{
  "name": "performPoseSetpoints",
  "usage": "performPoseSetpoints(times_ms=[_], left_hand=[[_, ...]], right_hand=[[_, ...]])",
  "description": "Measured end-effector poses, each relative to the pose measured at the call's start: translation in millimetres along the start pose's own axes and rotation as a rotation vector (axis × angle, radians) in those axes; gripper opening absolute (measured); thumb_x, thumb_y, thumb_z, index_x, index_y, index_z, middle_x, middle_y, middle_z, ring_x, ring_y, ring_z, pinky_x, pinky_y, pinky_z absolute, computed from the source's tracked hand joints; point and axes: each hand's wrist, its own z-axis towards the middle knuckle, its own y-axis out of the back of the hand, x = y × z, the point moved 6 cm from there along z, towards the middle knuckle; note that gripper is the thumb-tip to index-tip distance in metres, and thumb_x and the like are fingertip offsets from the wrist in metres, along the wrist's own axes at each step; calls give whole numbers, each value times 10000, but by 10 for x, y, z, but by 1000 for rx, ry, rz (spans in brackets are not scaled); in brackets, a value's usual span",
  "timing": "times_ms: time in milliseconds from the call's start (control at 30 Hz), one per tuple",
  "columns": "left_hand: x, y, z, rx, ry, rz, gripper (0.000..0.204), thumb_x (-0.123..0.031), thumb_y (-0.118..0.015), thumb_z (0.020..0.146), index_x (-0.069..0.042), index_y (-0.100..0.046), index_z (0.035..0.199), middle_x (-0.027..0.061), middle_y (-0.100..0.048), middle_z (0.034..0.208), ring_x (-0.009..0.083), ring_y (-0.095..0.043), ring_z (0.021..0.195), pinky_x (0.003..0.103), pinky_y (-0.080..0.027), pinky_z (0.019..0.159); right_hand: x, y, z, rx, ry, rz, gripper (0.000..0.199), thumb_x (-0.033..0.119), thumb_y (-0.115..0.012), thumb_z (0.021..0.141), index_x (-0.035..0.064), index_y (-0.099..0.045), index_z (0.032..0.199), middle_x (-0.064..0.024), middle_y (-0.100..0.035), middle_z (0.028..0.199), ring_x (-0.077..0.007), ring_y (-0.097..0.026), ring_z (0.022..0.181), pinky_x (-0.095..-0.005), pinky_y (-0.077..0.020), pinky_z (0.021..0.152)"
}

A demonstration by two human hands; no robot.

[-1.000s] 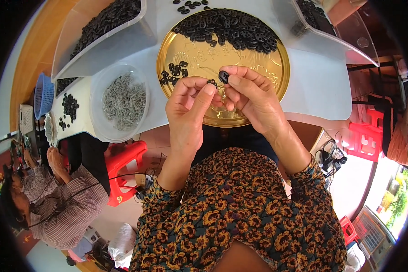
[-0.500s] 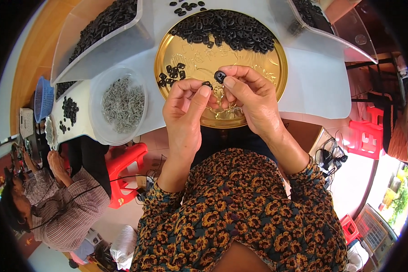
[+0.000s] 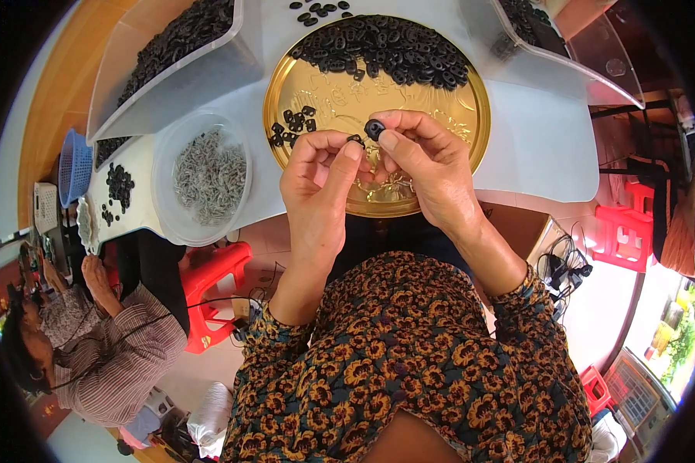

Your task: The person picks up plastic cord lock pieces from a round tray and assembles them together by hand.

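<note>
Over the near part of a round gold tray [image 3: 272, 92], my two hands are close together. My right hand [image 3: 436, 166] pinches a black oval plastic piece with a hole [image 3: 374, 129] between thumb and forefinger. Just left of it, my left hand [image 3: 320, 185] holds a small black plastic piece [image 3: 355, 140] at its fingertips, partly hidden by the thumb. A small gap shows between the two pieces. Many black oval pieces [image 3: 394, 50] are heaped along the tray's far side. Several smaller black pieces [image 3: 293, 123] lie at its left.
Left of the tray stands a clear round bowl [image 3: 243, 197] of small grey metal parts [image 3: 208, 177]. Clear bins [image 3: 185, 85] of black pieces flank the tray at far left and right. A person [image 3: 123, 347] sits at left near a red stool [image 3: 216, 301].
My left hand has shifted very slightly right, bringing its small black piece a touch nearer the oval piece. My right hand stays almost still.
</note>
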Motion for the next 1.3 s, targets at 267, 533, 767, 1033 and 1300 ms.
performPoseSetpoints(times_ms=[267,533,767,1033,1300], left_hand=[[12,14,-1,-18,44,6,102,-27,-589,908,4,-547,996,57,-609,855,111,-601,735,254,-515,663],[11,-13,7,-31,28,90,90,-31,-587,910,4,-549,985,50,-607,849,89,-586,718,240,-517,663],[44,14,27,-59,25,7,86,-36,-594,907,3,-552,970,46,-603,836,87,-583,714,233,-512,649],[71,79,34,-15,74,66,98,-30,-614,890,-3,-559,967,43,-604,833,86,-579,702,232,-502,620],[56,80,36,-35,66,44,93,-15,-603,887,-16,-555,967,43,-587,824,108,-576,704,245,-492,627]], right_hand=[[63,-29,-15,-43,95,-201,208,39,-570,919,-49,-579,1107,-45,-636,884,-68,-590,710,-200,-492,636],[29,-14,23,-56,35,-176,195,45,-577,913,-53,-571,1082,-35,-629,842,-60,-581,706,-202,-492,621],[-12,11,36,-55,22,-194,186,49,-573,915,-51,-580,1071,-27,-616,821,-56,-566,683,-200,-477,596],[68,57,53,-46,-14,-231,206,85,-561,923,-25,-606,1091,-28,-576,834,-90,-546,677,-233,-472,645],[63,347,3,-5,-141,214,213,152,-537,963,-3,-589,1099,-22,-558,833,-100,-519,707,-263,-483,632]])
